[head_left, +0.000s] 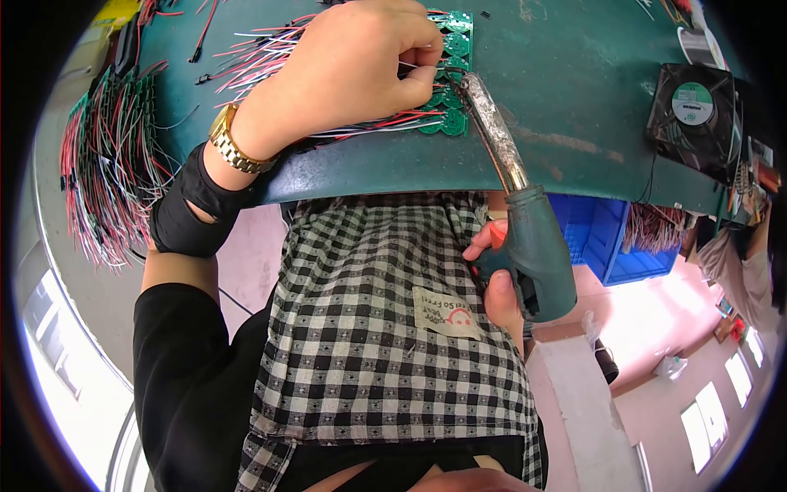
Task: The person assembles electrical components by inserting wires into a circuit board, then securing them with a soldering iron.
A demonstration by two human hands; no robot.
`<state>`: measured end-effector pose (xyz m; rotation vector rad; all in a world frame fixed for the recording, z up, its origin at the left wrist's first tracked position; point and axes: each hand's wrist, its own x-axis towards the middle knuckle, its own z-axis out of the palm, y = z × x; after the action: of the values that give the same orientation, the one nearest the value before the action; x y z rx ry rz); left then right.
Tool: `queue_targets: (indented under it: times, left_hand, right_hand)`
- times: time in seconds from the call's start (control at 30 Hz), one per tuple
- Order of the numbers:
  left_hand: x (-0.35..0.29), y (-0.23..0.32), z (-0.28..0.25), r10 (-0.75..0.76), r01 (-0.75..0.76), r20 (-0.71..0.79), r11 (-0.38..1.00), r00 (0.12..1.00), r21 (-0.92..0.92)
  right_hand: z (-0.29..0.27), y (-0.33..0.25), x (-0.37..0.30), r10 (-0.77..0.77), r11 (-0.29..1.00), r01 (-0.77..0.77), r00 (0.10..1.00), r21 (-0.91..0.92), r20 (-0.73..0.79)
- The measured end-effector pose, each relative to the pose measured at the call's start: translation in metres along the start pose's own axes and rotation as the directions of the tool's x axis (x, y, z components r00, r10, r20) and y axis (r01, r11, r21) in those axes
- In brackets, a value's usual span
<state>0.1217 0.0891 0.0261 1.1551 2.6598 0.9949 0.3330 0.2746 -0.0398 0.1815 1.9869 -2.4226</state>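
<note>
A panel of small round green circuit boards (447, 125) lies on the green work surface. Rows of red, white and black wires (254, 70) run leftward from it. My left hand (361, 61) rests over the wires, thumb and forefinger pinched on a thin dark wire at the panel's edge. My right hand (502, 299) is closed round the dark green handle of a soldering gun (537, 238). Its worn metal barrel slopes up toward the boards, with the tip beside my left fingertips. The exact contact between tip, wire and board is too small to tell.
A thick bundle of wired boards (111, 172) hangs over the table's left edge. On the right stand a black fan (693, 115) and a spool of solder wire (701, 47). Below the table edge is a blue crate (611, 246) with more wires (653, 227) in it.
</note>
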Motion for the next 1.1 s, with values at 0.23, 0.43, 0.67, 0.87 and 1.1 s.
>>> queue_targets:
  times: [0.23,0.43,0.67,0.87,1.1]
  left_hand:
    - [0.000,0.000,0.001,-0.015,0.015,0.003,1.000,1.000,0.001]
    - [-0.014,-0.018,0.017,0.020,-0.018,-0.024,0.997,1.000,0.074]
    - [-0.015,-0.018,0.005,0.110,-0.114,0.057,0.992,0.992,0.062]
    - [-0.024,-0.010,0.001,0.148,-0.129,-0.081,0.970,0.986,0.206]
    - [-0.029,0.000,0.012,0.070,-0.062,-0.152,0.997,0.986,0.053]
  right_hand:
    - [-0.007,-0.014,0.000,-0.039,0.999,0.038,0.999,0.011,0.030]
    - [-0.014,-0.013,0.000,-0.061,0.997,0.062,0.997,-0.035,0.048]
    - [-0.009,-0.011,-0.002,-0.067,0.994,0.065,0.997,-0.083,-0.031]
    - [-0.005,-0.007,-0.007,-0.121,0.993,0.121,0.992,0.011,-0.043]
    - [-0.003,-0.010,-0.010,-0.101,0.991,0.101,0.995,0.088,-0.004]
